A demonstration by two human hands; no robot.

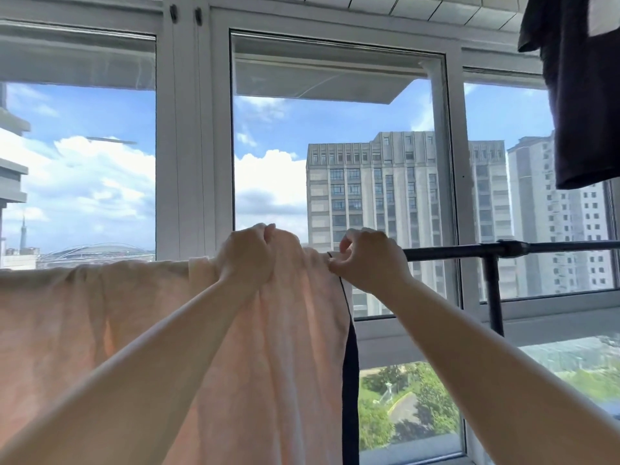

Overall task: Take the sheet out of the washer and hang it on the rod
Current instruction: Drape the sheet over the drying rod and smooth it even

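Sheet (295, 330) draped over rod (449, 252), both hands at its top edge, window (335, 162) behind.

Sheet fills lower left and centre of frame, hanging over the rod; bare rod runs on toward right edge, its upright post (494, 293) below at right. Left hand (246, 255) grips a bunched fold at centre; right hand (370, 258) pinches the sheet's right edge just beside it. Hanging garment (580, 95) upper right, nearer than the window.

Soft matt cloth sheet (285, 330), smooth metal rod (453, 252)
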